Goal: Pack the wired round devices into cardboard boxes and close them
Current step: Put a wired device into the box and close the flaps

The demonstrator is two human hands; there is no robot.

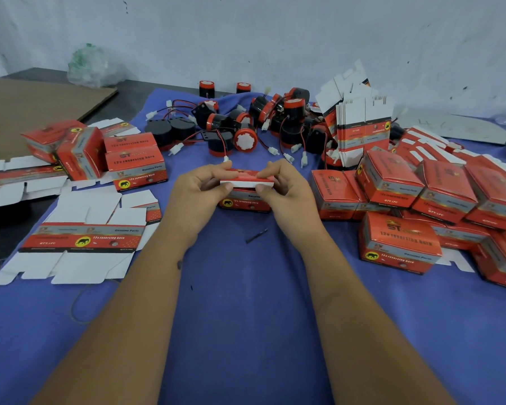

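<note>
Seen from above, two bare forearms reach forward over a blue cloth (246,302) that covers the work surface. Between the hands sits a small red cardboard box (245,200) printed with a yellow elephant badge; its top flap (246,178) is partly lowered, white underside showing, so what is inside stays hidden. The left hand (200,188) pinches the flap's left end between thumb and fingers, and the right hand (285,187) pinches the right end the same way. Just beyond the box lies a heap of round black-and-red devices (246,125) with red and black wires ending in white plugs. Closed boxes are stacked to the right (398,244) and in a smaller group to the left (135,165). Flat, unfolded box blanks (82,244) lie at the near left, and a bundle of blanks (362,133) stands upright behind the right stack.
</note>
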